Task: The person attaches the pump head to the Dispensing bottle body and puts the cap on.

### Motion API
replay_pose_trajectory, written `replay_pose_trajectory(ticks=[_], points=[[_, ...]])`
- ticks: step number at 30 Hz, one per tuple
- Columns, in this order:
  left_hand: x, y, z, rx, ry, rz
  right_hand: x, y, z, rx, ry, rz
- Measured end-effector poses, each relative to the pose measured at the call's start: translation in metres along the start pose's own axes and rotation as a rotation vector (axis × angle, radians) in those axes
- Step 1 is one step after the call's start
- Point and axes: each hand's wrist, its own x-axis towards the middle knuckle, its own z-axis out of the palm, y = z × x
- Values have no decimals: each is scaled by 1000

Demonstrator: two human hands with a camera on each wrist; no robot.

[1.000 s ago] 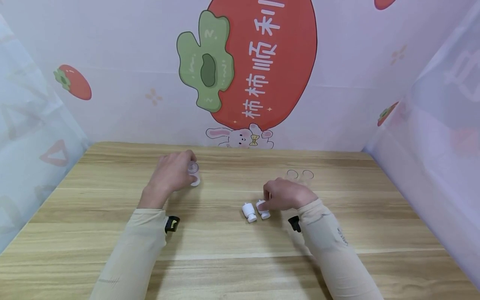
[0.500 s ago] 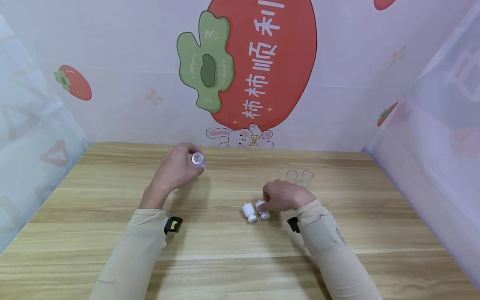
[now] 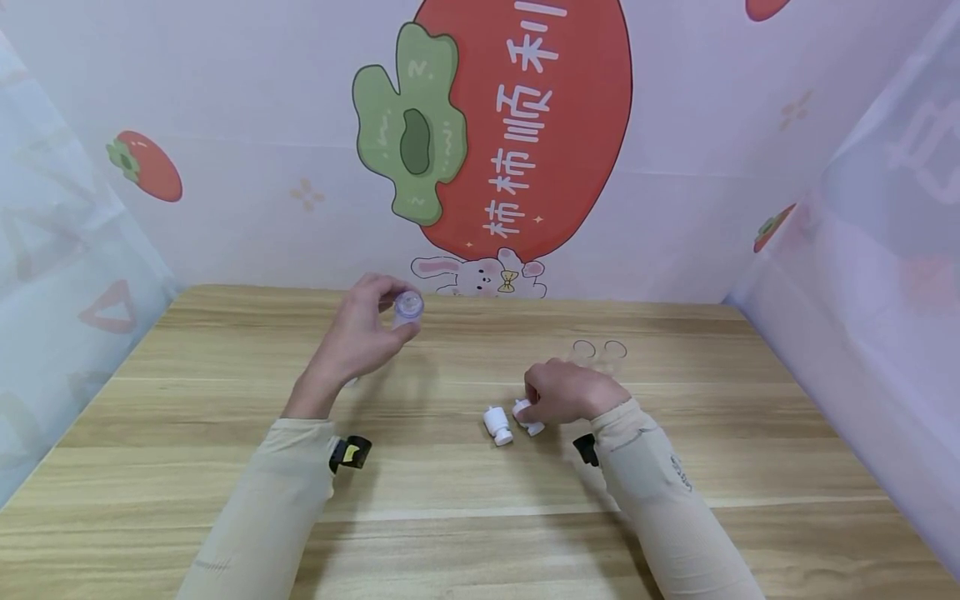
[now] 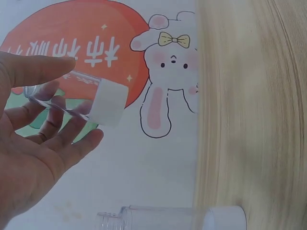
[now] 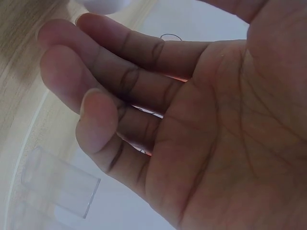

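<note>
My left hand [image 3: 362,325] holds a small clear bottle [image 4: 69,96] with a white base, raised above the table's back edge; the open neck [image 3: 409,304] shows from above. A second clear bottle [image 4: 163,218] with a white base stands on the table below, mostly hidden by that hand in the head view. Right of centre, the right hand [image 3: 570,392] pinches a white pump-head-like piece [image 3: 531,427] at table level, its fingertips covering part of it. A matching white piece [image 3: 498,425] lies just left of it.
Two clear cylindrical covers, one of them the left cover [image 3: 584,350] and the other the right cover [image 3: 615,350], stand behind the right hand. The wooden table [image 3: 435,550] meets a printed cloth backdrop [image 3: 262,233] at the back and cloth at both sides.
The left hand has lifted its clear bottle off the table, moving up and to the right. My right hand stays nearly in place; the white piece under its fingers has turned slightly.
</note>
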Motion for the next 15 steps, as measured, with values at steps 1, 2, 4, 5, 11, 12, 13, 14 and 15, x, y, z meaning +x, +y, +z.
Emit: replay_pose_trajectory(ticks=[1, 2, 4, 5, 11, 12, 13, 14, 15], points=[[0, 1, 1, -4, 2, 12, 0, 0, 0, 0, 1, -3], [0, 1, 1, -5, 4, 25, 0, 0, 0, -1, 3, -6], [1, 1, 3, -1, 7, 46, 1, 1, 0, -4, 7, -12], [1, 1, 3, 3, 10, 54, 1, 1, 0, -4, 9, -16], [1, 2, 4, 24, 19, 61, 2, 2, 1, -2, 23, -37], [1, 3, 4, 23, 19, 61, 2, 2, 1, -2, 26, -40], [1, 3, 5, 22, 19, 65, 2, 2, 1, -1, 29, -42], [1, 4, 5, 20, 19, 69, 2, 2, 0, 2, 31, -43], [1, 4, 5, 18, 20, 77, 2, 2, 0, 3, 33, -43]])
